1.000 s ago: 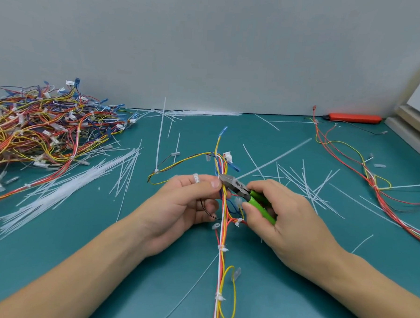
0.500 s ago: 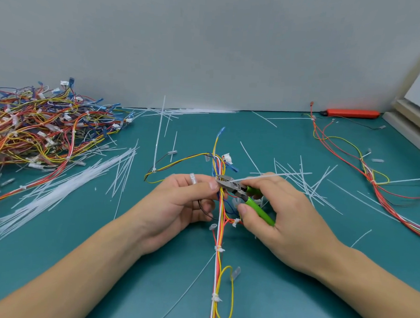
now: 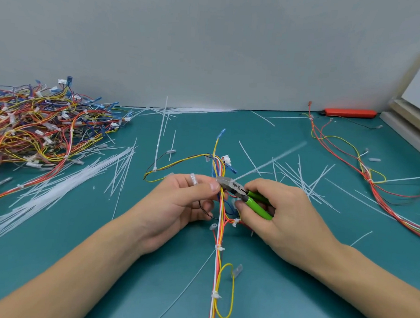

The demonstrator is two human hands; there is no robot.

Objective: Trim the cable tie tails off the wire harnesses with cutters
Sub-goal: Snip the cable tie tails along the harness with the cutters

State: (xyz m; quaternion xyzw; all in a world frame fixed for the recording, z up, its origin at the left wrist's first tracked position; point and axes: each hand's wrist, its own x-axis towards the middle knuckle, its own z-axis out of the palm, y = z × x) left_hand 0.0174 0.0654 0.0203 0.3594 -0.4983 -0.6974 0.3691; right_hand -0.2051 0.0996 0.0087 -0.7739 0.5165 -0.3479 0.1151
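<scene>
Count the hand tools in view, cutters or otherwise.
2. The green-handled cutters are in the right hand, their nose at the harness that the left hand holds. An orange tool lies by the far wall. The wire pile may hide others.

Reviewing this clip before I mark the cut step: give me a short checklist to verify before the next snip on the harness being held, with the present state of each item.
1. Harness steadied: ok. The left hand pinches the wires beside the cutter head.
2. Cutters gripped: ok. The right hand is curled round the green handles.
3. Cutter tip at the bundle: ok. It meets the wires next to the left thumb.
4. A tie tail between the blades: cannot tell, too small and blurred.
5. Wires out of the blades: cannot tell. The tip sits right against the coloured wires.
6. Left thumb away from the blades: not ok. It looks to be touching the tip.
</scene>
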